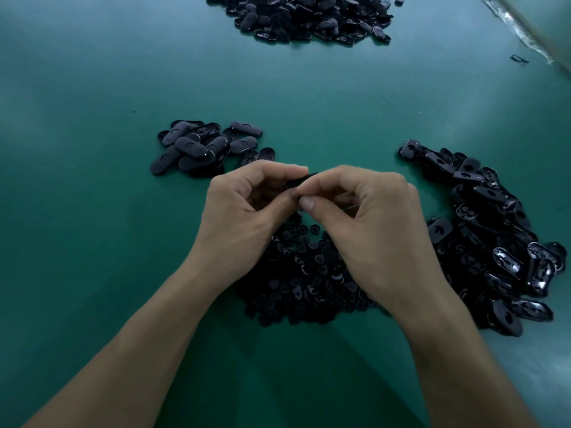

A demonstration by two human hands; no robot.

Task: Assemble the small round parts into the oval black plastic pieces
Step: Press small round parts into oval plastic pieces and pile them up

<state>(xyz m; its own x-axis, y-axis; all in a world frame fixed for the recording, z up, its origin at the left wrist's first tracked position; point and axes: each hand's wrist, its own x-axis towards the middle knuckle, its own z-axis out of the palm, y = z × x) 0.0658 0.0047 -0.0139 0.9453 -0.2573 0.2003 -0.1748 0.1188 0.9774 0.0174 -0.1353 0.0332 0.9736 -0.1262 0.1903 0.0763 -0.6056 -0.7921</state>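
The fingertips [307, 202] of both hands met at one oval black piece [299, 181], curled in and clamped on it from either side, the left hand [244, 205] gripping its left end and the right hand [367, 217] pinching its right end with the thumb pressed underneath. Only a dark sliver of the piece showed between the fingers (whether a round part already sat in it could not be told). It was held in the air above the middle of the green table [92, 88], nearer the front edge than the far one.

Directly below the wrists lay the heap of small round parts [302, 273], partly hidden by both hands. Just beyond the left hand sat a small cluster of oval pieces [204, 148], mostly smooth side up. Toward the right edge a larger pile of oval pieces [494, 242] curved along the table, many hollow side up. A third heap [309, 17] lay at the far edge, well apart.
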